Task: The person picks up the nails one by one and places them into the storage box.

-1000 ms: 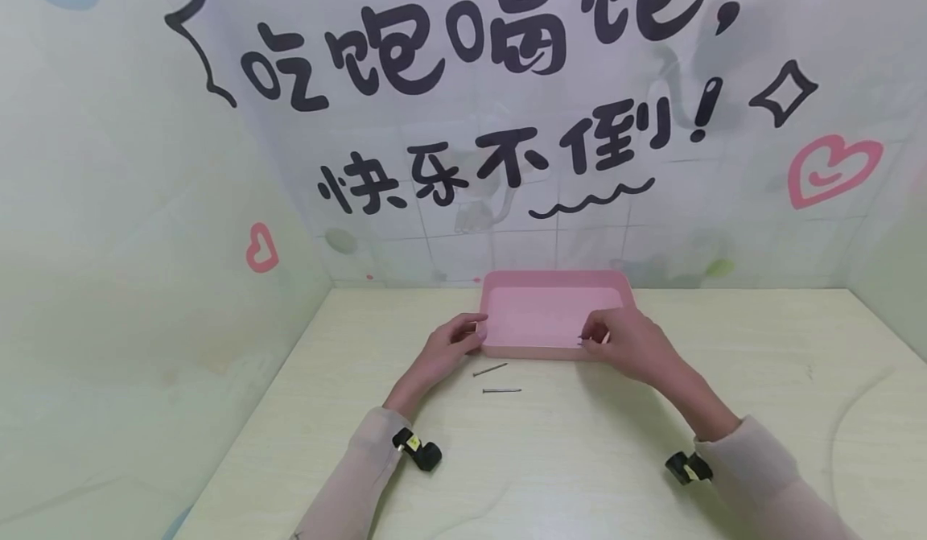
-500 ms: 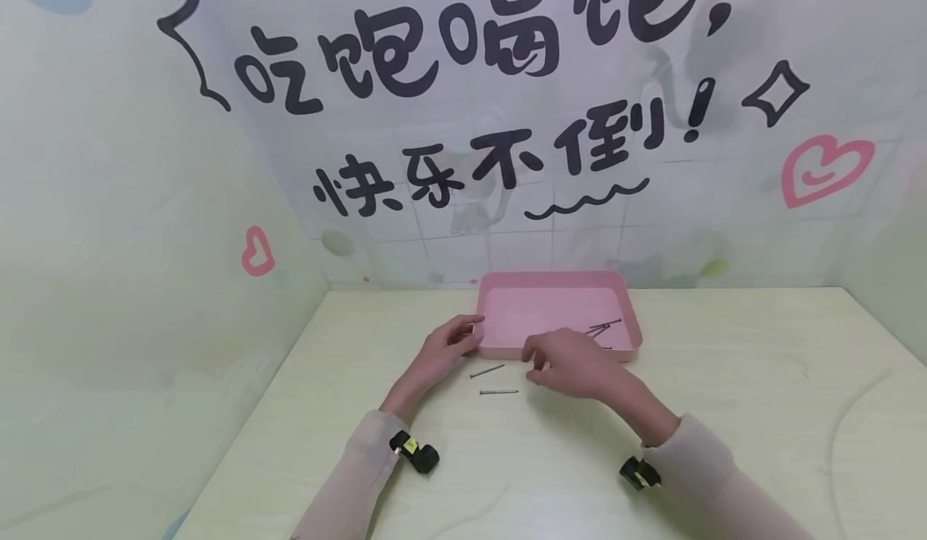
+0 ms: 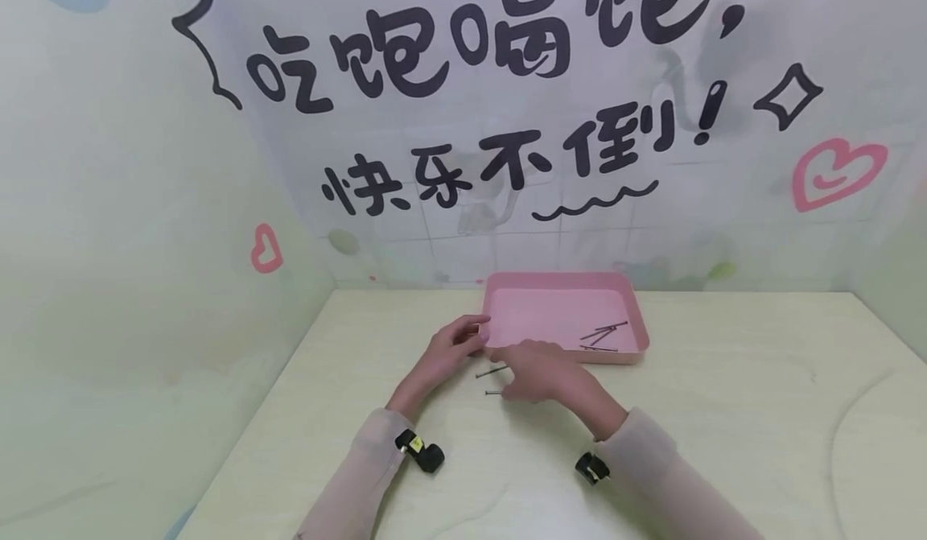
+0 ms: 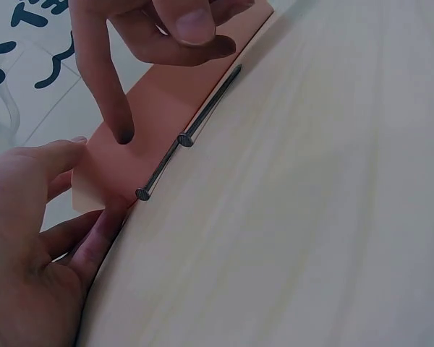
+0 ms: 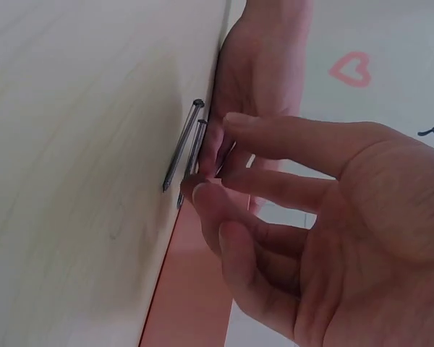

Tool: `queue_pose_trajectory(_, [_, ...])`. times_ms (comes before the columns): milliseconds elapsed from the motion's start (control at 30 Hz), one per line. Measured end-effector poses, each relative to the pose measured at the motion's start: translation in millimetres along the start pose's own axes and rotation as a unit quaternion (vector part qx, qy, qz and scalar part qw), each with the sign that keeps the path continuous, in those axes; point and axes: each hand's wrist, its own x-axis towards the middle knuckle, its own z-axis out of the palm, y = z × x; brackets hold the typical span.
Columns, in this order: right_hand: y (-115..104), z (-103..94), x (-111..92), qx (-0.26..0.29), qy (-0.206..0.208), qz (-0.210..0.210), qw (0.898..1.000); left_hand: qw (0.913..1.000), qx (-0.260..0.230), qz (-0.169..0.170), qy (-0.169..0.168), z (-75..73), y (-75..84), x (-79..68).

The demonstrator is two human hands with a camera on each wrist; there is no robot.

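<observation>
A shallow pink tray [image 3: 561, 280] stands near the back wall. My left hand [image 3: 447, 352] holds its front left corner, fingers and thumb at the rim and wall. Two steel nails lie on the table before the tray: one nail [image 4: 158, 171] close along its front wall, the other nail [image 4: 213, 103] a little farther out. Over them is my right hand [image 3: 541, 373], fingers apart and bent, nothing between them; it partly covers both nails in the head view. Several nails [image 3: 605, 334] lie loosely crossed in the tray's front right part.
The pale wooden table [image 3: 739, 395] meets a printed back wall [image 3: 405, 266] right behind the tray. A side wall [image 3: 166, 307] rises at the left. Black wrist cameras sit on both sleeves.
My right hand has left the tray's right front side, where it held a nail, and moved left over the two table nails. The tray's nails now show. The left hand stays at the corner.
</observation>
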Motion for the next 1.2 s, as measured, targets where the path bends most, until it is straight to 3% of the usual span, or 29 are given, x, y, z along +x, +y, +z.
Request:
queue_pose_trajectory(333, [3.2, 8.0, 4.6, 0.061, -0.052, 0.048, 0.996, 1.0000, -0.007, 0.005, 0.000, 1.4, -0.5, 0.6])
queue_pose_trajectory(667, [3.2, 11.8, 7.8, 0.031, -0.021, 0.028, 0.999, 1.0000, 0.005, 0.004, 0.004, 0.6, -0.4, 0.8])
queue_pose_trajectory(867, [2.9, 12.4, 4.8, 0.040, -0.021, 0.041, 0.998, 1.0000, 0.003, -0.005, 0.007, 0.8, 0.2, -0.3])
queue_pose_trajectory(1200, [5.7, 11.2, 1.2, -0.018, -0.024, 0.055, 0.998, 1.0000, -0.003, -0.007, 0.007, 2.1, -0.6, 1.5])
